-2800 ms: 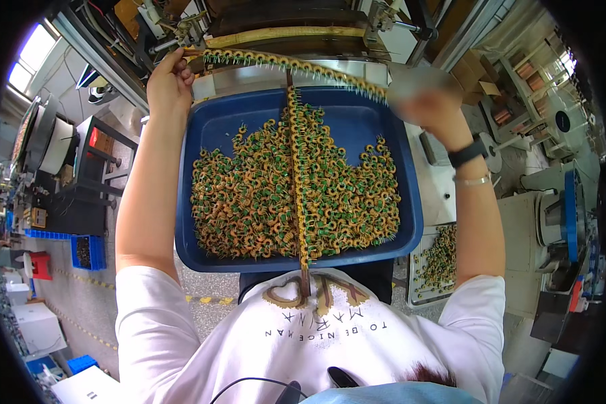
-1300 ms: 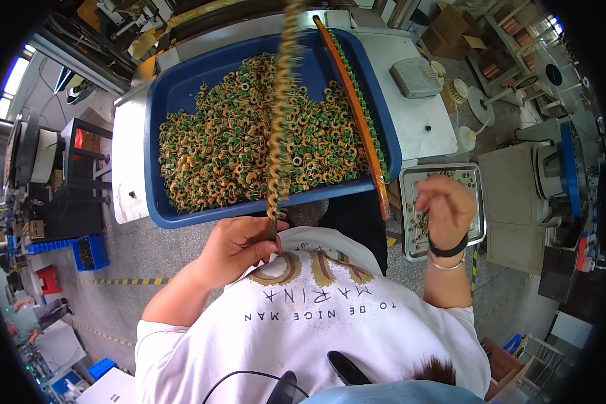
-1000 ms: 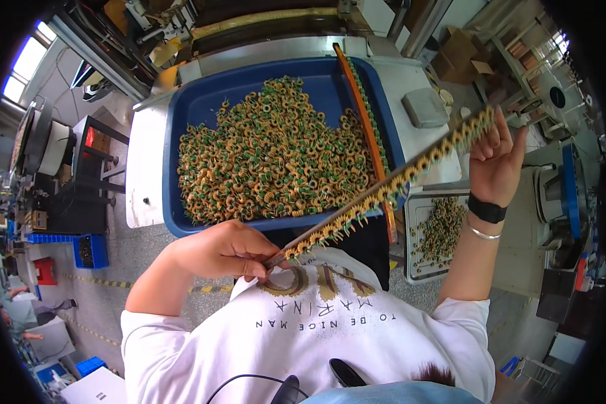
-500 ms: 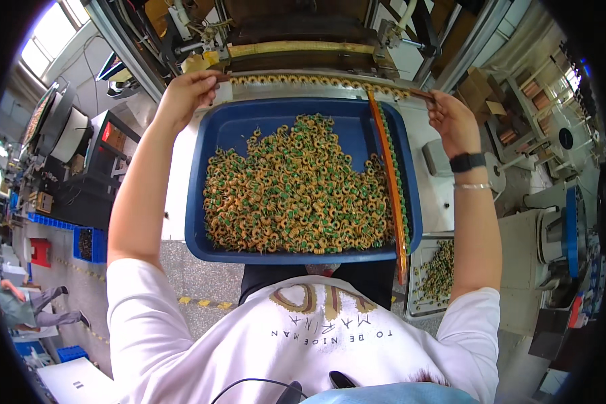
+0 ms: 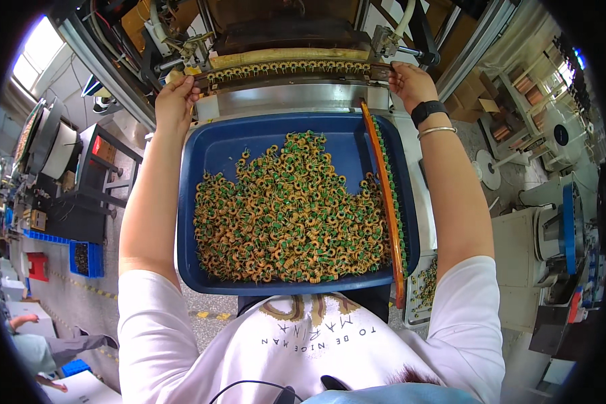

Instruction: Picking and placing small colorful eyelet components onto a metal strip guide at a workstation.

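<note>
My left hand (image 5: pixel 176 99) pinches one end of a long dark strip lined with ring coils (image 5: pixel 289 68). At its other end, my right hand (image 5: pixel 412 84) grips it with closed fingers. The strip lies level across the front of a machine (image 5: pixel 286 34), just below a pale horizontal bar (image 5: pixel 283 59). Between my arms, a blue tray (image 5: pixel 190 195) holds a big heap of copper-wound ring coils (image 5: pixel 289 215) with green parts. An orange strip (image 5: pixel 388 215), with more coils along its right side, rests over the tray's right part.
Metal posts and clamp fittings (image 5: pixel 387 44) flank the machine front. Below my right arm is a metal tray (image 5: pixel 417 315) of coils. A blue bin (image 5: pixel 87 259) and red box (image 5: pixel 38 266) stand on the left floor, near another person (image 5: pixel 37 350). A white reel (image 5: pixel 488 168) stands right.
Both hands have moved the coil-lined strip forward, from the blue tray's far rim to the machine's pale bar. The tray appears lower in view.
</note>
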`<state>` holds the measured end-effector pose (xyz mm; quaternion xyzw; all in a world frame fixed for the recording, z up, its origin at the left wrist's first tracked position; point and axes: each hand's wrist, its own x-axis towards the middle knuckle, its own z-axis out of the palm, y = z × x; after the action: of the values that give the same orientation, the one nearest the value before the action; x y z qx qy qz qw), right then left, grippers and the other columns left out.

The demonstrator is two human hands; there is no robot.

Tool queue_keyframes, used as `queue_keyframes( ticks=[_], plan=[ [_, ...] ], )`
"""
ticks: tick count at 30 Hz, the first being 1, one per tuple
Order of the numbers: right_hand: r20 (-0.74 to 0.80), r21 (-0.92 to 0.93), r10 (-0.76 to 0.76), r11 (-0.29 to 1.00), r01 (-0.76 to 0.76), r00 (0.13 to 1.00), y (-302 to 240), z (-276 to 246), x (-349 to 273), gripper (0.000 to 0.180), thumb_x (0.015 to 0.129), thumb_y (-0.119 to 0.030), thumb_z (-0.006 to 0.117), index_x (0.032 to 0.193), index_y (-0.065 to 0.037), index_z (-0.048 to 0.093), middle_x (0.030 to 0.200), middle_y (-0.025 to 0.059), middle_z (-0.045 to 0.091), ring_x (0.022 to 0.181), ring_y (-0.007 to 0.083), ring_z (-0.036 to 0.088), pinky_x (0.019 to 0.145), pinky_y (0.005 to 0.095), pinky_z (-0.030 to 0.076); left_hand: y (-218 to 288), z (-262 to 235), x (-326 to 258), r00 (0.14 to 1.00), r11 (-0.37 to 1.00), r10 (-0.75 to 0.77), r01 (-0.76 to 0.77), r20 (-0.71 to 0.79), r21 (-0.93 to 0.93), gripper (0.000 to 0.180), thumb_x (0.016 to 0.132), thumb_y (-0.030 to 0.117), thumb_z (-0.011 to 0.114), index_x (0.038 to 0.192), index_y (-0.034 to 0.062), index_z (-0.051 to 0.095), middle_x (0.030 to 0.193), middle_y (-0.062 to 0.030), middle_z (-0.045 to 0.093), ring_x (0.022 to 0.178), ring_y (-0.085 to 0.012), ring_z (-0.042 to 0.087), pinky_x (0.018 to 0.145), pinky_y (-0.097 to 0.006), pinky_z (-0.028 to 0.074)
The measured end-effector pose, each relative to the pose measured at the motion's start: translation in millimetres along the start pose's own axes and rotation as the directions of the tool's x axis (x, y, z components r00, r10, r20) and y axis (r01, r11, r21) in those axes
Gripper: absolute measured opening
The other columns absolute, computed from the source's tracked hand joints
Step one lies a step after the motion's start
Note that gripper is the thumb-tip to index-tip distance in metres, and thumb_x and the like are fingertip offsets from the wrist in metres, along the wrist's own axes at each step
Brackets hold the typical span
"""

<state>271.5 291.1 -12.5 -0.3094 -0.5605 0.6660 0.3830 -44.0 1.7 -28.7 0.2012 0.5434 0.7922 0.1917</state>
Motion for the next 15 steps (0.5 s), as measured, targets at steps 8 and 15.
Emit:
queue_keyframes(
  ticks=[8,15],
  plan=[
    [0.023,-0.322,-0.069,0.944,0.072,0.997,-6.4,-4.0,0.3,0.015,0.088,-0.014,0.054,0.095,-0.002,0.059,0.078,0.0021,0.059,0.068,0.0113,0.054,0.064,0.0239,0.046,-5.0,6.7,-5.6,0.996,0.993,0.081,-0.078,-0.037,0.090,0.019,0.085,0.003,0.057,0.101,-0.0056,0.051,0.080,-0.0094,0.057,0.067,-0.0151,0.055,0.057,-0.023,0.045],
    [-0.014,-0.307,-0.122,0.945,0.112,0.992,1.0,-13.4,6.6,0.016,0.087,-0.014,0.056,0.095,-0.001,0.061,0.077,0.0036,0.061,0.066,0.0114,0.055,0.060,0.0238,0.047,-12.1,12.4,-3.4,0.982,0.971,0.188,-0.185,-0.009,0.151,0.022,0.083,0.003,0.060,0.101,-0.0038,0.050,0.078,-0.0081,0.056,0.064,-0.0147,0.056,0.054,-0.023,0.046]
  ],
)
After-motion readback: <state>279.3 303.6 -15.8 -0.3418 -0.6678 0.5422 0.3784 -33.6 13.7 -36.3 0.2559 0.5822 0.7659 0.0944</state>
